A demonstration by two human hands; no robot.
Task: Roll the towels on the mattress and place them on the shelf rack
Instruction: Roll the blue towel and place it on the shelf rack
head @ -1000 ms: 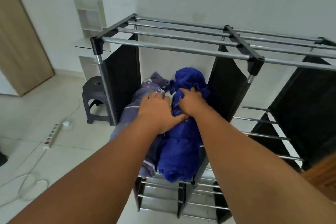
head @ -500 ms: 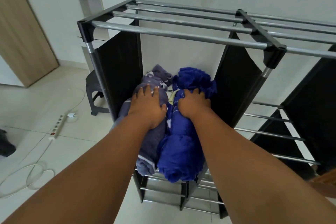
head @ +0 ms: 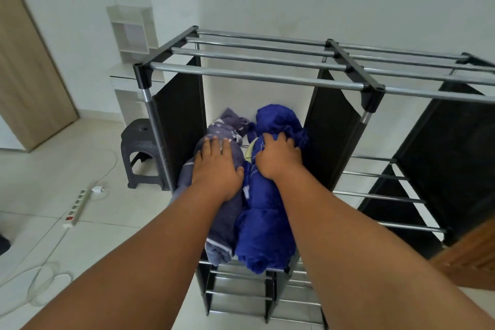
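a: where are the towels?
b: grey towel [head: 225, 211] and blue towel [head: 265, 225] lie rolled, touching, on a shelf rack [head: 257, 78] tier.
a: hands?
b: left hand [head: 215, 166] flat, released; right hand [head: 277, 158] clutching blue cloth, likely steadying rolls.

Bright, even, soft light; faint shadows. Wide-angle bending curves the rack [head: 257, 76] bars; edges slightly soft.

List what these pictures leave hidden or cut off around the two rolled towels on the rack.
Head view only:
- Grey-purple towel: its middle is covered by the left hand.
- Bright blue towel: part lies under the right hand.
- The rails bearing the towels: hidden beneath them.
- Shelf rack: its right end runs past the frame edge.
- Mattress: not in view.
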